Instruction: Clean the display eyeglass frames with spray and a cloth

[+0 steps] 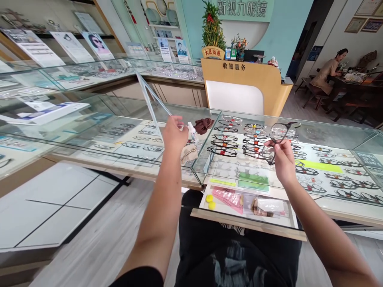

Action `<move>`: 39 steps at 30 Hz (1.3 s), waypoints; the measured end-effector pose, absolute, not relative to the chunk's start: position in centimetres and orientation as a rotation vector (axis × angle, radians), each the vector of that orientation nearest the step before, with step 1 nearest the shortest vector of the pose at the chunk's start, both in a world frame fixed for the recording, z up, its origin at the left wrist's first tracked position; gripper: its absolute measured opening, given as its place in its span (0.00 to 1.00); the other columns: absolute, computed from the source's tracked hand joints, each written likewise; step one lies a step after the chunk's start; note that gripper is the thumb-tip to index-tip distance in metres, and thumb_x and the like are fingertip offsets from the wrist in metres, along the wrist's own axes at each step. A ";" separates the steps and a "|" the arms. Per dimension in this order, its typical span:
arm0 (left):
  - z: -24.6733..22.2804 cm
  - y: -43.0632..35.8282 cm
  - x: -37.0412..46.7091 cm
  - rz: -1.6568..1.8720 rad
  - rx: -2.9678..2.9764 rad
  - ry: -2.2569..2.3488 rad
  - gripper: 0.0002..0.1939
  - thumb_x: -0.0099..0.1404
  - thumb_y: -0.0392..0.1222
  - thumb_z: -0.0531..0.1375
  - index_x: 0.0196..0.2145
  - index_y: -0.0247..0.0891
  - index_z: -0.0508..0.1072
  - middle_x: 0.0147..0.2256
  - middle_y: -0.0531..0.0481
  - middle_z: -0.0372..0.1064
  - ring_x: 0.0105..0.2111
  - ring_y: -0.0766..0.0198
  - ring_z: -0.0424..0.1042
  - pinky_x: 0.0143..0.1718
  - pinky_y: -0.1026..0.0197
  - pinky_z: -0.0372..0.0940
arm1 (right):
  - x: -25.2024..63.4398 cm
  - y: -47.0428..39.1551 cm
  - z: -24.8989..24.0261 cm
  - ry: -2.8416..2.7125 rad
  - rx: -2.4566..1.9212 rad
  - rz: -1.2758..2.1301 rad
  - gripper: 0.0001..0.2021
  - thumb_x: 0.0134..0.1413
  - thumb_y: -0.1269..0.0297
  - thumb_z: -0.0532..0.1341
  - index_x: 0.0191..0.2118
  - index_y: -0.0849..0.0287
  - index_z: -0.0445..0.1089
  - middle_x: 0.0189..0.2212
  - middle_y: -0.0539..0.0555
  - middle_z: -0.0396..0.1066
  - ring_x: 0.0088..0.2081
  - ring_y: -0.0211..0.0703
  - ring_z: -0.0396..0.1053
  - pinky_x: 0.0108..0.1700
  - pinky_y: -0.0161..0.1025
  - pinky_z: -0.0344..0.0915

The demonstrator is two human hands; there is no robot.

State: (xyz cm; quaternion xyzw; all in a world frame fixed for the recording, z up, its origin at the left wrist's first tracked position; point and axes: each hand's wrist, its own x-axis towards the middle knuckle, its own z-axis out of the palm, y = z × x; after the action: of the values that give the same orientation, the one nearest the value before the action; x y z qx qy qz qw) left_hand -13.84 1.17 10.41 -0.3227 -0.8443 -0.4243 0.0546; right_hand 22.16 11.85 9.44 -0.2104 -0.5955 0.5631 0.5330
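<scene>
On the left we see a booklet (50,111) on the glass tabletop (149,172), then a slanting pale frame (149,105), its lower end hidden by our left hand (176,133). That hand's grip is half curled just beside a white bottle (193,132); we cannot tell whether it holds anything. A brown cloth (204,125) lies near the bottle. Further right, above an open drawer (245,220), our right hand (284,159) pinches dark-rimmed eyeglasses (278,132) in a closed grip, raised over displayed spectacles (223,151)

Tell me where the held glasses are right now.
In the head view, the glasses are right of centre, in the right hand, over the glass counter with its rows of frames.
</scene>
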 end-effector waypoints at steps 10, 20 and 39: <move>8.6 -2.8 -14.6 -0.230 -1.415 -2.941 0.09 0.59 0.47 0.71 0.30 0.44 0.76 0.42 0.43 0.83 0.45 0.43 0.79 0.41 0.54 0.67 | 21.9 11.8 9.6 -1.413 -0.474 1.333 0.15 0.61 0.47 0.71 0.37 0.47 0.67 0.37 0.49 0.79 0.51 0.53 0.77 0.63 0.52 0.64; 7.6 -2.4 -13.9 -0.363 -1.399 -2.849 0.07 0.64 0.45 0.59 0.32 0.41 0.73 0.41 0.37 0.80 0.44 0.43 0.77 0.42 0.53 0.65 | 22.4 13.1 9.8 -1.391 -0.448 1.308 0.19 0.57 0.45 0.73 0.37 0.48 0.66 0.36 0.47 0.79 0.48 0.51 0.78 0.62 0.50 0.66; 17.8 0.5 -4.2 -2.323 -1.684 -2.393 0.17 0.55 0.51 0.66 0.24 0.42 0.62 0.21 0.57 0.50 0.22 0.67 0.51 0.25 0.63 0.47 | 21.2 11.0 13.6 -1.251 -0.407 1.707 0.20 0.48 0.47 0.80 0.32 0.50 0.71 0.38 0.50 0.83 0.43 0.45 0.79 0.46 0.41 0.75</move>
State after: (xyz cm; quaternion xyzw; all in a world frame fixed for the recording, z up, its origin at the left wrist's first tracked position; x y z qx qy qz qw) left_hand -4.19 0.49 17.81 -0.4310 -0.6124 -0.5945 -0.2929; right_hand 21.17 11.04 13.59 -0.1664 -0.5114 0.6977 0.4734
